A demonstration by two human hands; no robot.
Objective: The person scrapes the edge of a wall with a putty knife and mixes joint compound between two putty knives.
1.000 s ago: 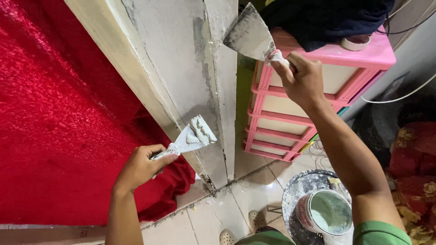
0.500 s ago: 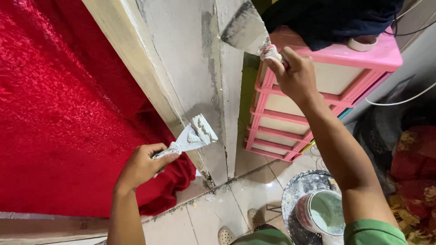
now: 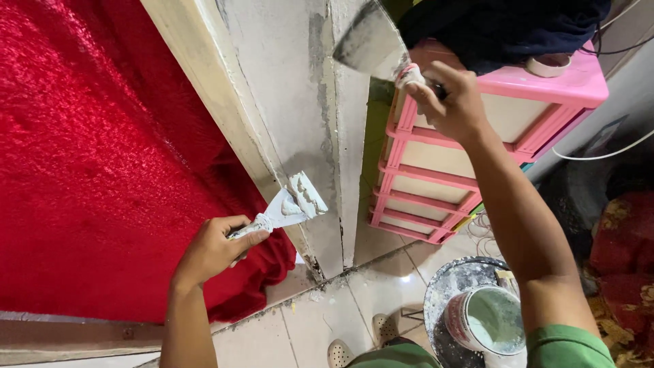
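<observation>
My right hand (image 3: 453, 102) clamps the wide putty knife (image 3: 368, 44), blade pointing up-left onto the wall corner (image 3: 334, 136); my left hand (image 3: 214, 249) grips the small scraper (image 3: 296, 201), lower.

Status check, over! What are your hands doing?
Right hand presses wide putty knife to wall. Left hand holds small loaded scraper. Nothing blocking.

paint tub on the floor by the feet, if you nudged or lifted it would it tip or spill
The paint tub looks open and partly filled with pale paste, so it is probably weighty for its size. It sits tilted in a spattered round pan, so a nudge might tip it. Its smeared rim may feel slippery.
</observation>
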